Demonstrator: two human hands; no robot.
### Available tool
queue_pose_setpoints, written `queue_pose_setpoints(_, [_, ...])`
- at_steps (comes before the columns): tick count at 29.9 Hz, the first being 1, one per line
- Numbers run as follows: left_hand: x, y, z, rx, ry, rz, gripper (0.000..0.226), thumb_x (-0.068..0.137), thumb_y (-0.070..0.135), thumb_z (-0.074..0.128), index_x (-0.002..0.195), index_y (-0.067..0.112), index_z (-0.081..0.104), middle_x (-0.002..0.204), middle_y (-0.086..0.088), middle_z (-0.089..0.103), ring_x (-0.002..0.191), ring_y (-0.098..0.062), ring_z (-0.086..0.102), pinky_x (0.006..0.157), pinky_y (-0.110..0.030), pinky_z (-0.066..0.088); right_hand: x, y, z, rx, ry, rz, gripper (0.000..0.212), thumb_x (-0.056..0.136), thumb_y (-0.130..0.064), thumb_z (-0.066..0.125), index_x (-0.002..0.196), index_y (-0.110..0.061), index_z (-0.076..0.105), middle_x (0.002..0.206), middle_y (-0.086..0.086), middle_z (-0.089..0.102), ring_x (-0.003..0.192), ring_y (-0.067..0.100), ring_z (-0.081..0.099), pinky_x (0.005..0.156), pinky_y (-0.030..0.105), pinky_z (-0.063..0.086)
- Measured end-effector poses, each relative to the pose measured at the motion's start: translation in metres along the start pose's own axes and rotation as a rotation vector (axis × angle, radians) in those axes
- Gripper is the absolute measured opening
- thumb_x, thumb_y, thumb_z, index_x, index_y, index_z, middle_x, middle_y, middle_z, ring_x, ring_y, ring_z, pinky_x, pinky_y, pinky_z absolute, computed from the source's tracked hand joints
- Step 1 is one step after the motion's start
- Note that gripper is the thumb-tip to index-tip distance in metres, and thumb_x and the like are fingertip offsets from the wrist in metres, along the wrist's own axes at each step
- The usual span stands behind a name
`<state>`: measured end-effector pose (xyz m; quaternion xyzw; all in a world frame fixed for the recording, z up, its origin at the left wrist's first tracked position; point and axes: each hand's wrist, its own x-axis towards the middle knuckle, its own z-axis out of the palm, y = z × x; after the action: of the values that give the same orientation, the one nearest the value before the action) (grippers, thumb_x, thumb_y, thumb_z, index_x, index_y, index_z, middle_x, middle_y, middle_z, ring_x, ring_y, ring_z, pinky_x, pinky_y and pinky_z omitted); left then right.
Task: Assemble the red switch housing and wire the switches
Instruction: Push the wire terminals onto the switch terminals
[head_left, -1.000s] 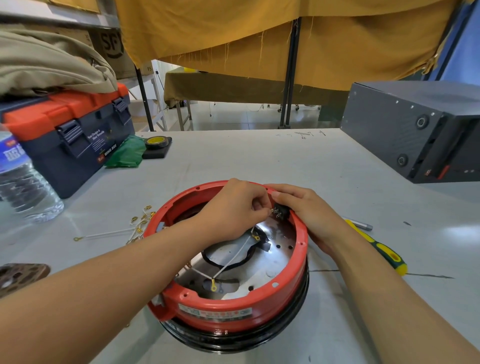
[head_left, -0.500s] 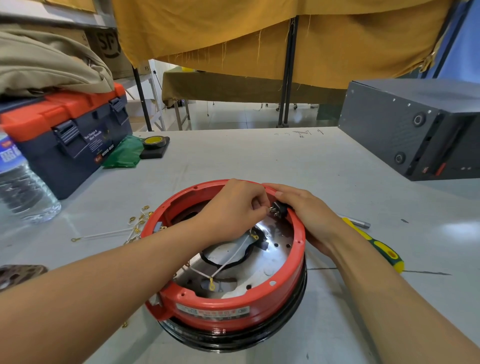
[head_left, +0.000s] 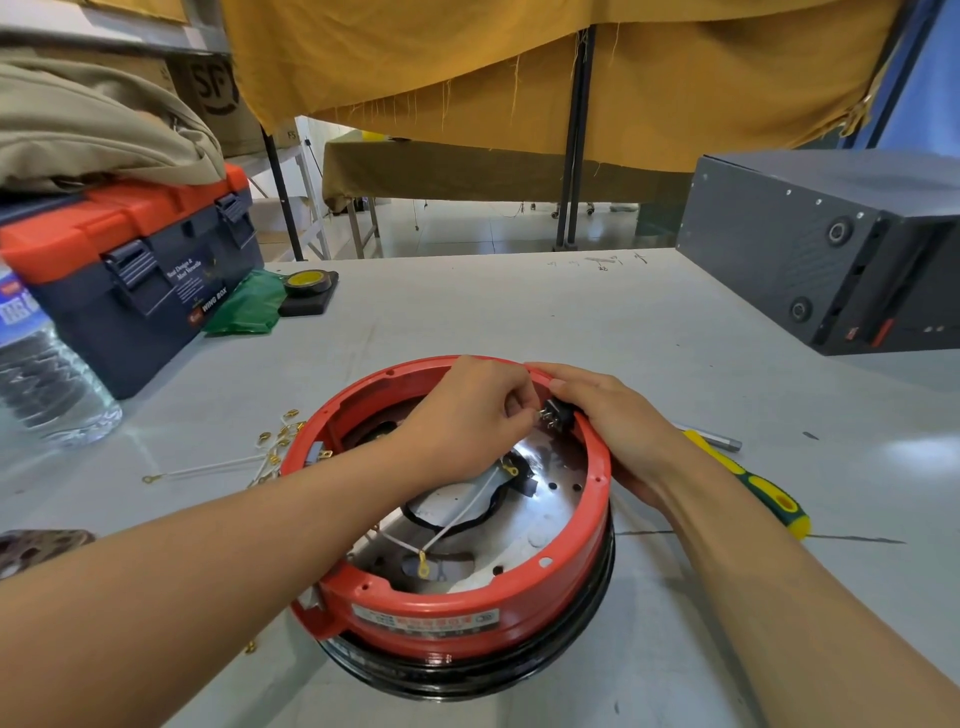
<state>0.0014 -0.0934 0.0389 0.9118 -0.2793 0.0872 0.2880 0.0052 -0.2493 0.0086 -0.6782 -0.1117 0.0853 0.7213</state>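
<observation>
The round red switch housing (head_left: 457, 608) sits upside down on a black ring in front of me, its shiny metal plate showing inside. A small black switch (head_left: 558, 414) with metal terminals sits at the housing's far right wall. My right hand (head_left: 618, 431) wraps over the rim there and steadies the switch. My left hand (head_left: 472, 415) reaches in from the left, fingertips pinched at the switch terminals; what they pinch is hidden. A white wire (head_left: 457, 519) with a yellow ring terminal and a black wire loop lie on the plate.
A yellow-green screwdriver (head_left: 753, 483) lies right of the housing. Several loose brass terminals and a white wire (head_left: 270, 447) lie to its left. A navy-orange toolbox (head_left: 130, 270), water bottle (head_left: 41, 374), green cloth, tape roll (head_left: 306, 283) and a grey metal box (head_left: 831, 249) stand further out.
Both hands stay at the switch on the far right rim, with only small finger movements. The view has shifted slightly.
</observation>
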Motion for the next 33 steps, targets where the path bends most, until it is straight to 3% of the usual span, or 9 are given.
queue_pose_setpoints(12, [0.002,0.002,0.004,-0.013,0.004,-0.025,0.012,0.084,0.006,0.057,0.082,0.004,0.069,0.078,-0.006,0.07,0.073,-0.016,0.062,0.073,-0.032,0.048,-0.001,-0.001,0.001,-0.013,0.035,0.012,0.038,0.097,-0.006,0.037,0.104,-0.024,0.07,0.108,0.008,0.072,0.105,0.022,0.066,0.091,0.029,0.052])
queue_pose_setpoints(17, [0.001,0.0,0.002,-0.053,-0.005,-0.034,0.011,0.084,0.006,0.059,0.081,0.005,0.07,0.076,-0.004,0.07,0.067,-0.008,0.058,0.067,-0.019,0.046,-0.001,-0.002,-0.002,-0.044,0.007,0.028,0.036,0.098,-0.009,0.038,0.107,-0.025,0.069,0.104,0.001,0.073,0.099,0.015,0.068,0.083,0.024,0.054])
queue_pose_setpoints(21, [0.002,-0.002,-0.002,-0.093,-0.038,-0.033,0.01,0.083,0.006,0.062,0.082,0.007,0.071,0.075,0.002,0.068,0.064,-0.002,0.056,0.064,-0.011,0.044,-0.001,-0.003,-0.002,-0.074,0.041,0.034,0.036,0.098,-0.01,0.039,0.105,-0.028,0.069,0.106,0.005,0.072,0.101,0.018,0.067,0.091,0.029,0.053])
queue_pose_setpoints(25, [0.001,-0.004,-0.005,-0.123,-0.069,-0.038,0.014,0.079,0.003,0.061,0.085,0.008,0.073,0.077,0.002,0.069,0.066,0.0,0.058,0.063,-0.008,0.045,-0.001,-0.004,-0.001,-0.089,0.072,0.05,0.034,0.098,-0.01,0.04,0.113,-0.024,0.067,0.103,0.001,0.074,0.098,0.016,0.069,0.087,0.024,0.054])
queue_pose_setpoints(28, [0.001,-0.006,-0.007,-0.117,-0.072,-0.054,0.011,0.08,0.006,0.063,0.084,0.009,0.073,0.076,0.003,0.069,0.067,0.001,0.058,0.062,-0.008,0.045,-0.002,-0.005,0.0,-0.104,0.101,0.059,0.033,0.098,-0.01,0.041,0.119,-0.02,0.064,0.107,0.005,0.072,0.099,0.017,0.068,0.089,0.027,0.053])
queue_pose_setpoints(33, [0.001,-0.008,-0.006,-0.094,-0.058,-0.012,0.006,0.081,0.008,0.067,0.08,0.009,0.073,0.073,0.001,0.07,0.069,-0.005,0.06,0.065,-0.017,0.047,-0.005,-0.006,0.004,-0.111,0.112,0.027,0.035,0.097,-0.007,0.04,0.108,-0.024,0.068,0.108,0.013,0.07,0.098,0.02,0.067,0.09,0.03,0.051])
